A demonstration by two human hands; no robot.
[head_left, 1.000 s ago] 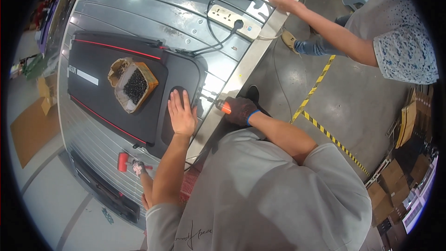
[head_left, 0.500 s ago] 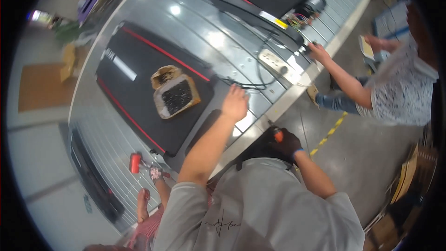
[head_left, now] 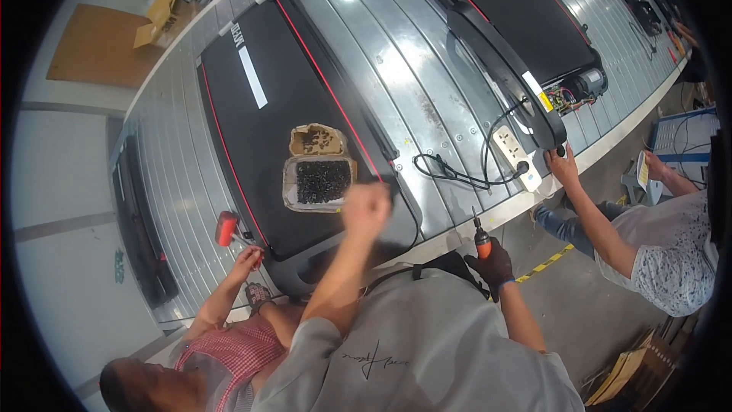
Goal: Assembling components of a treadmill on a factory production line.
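Note:
A flat black treadmill (head_left: 286,76) with red edge lines lies on the slatted metal table. On it stands a cardboard box of small black screws (head_left: 287,197), with a smaller cardboard tray of screws (head_left: 293,142) beyond. My left hand (head_left: 366,210) hovers just right of the box, over the treadmill's near end; motion blurs its fingers, and whether it holds anything does not show. By the table's edge, my gloved right hand (head_left: 496,265) grips an orange-and-black electric screwdriver (head_left: 482,241), its bit pointing away from me.
At left, a co-worker's bare hand (head_left: 248,259) is near a red mallet (head_left: 226,229). Another co-worker's hand (head_left: 563,168) touches a long black bar (head_left: 503,61) at right. A white power strip (head_left: 505,143) with a black cable (head_left: 454,174) lies between us.
My view has turned. My left hand has shifted from beside the treadmill's right edge to over its near end. The screwdriver has come up into fuller view.

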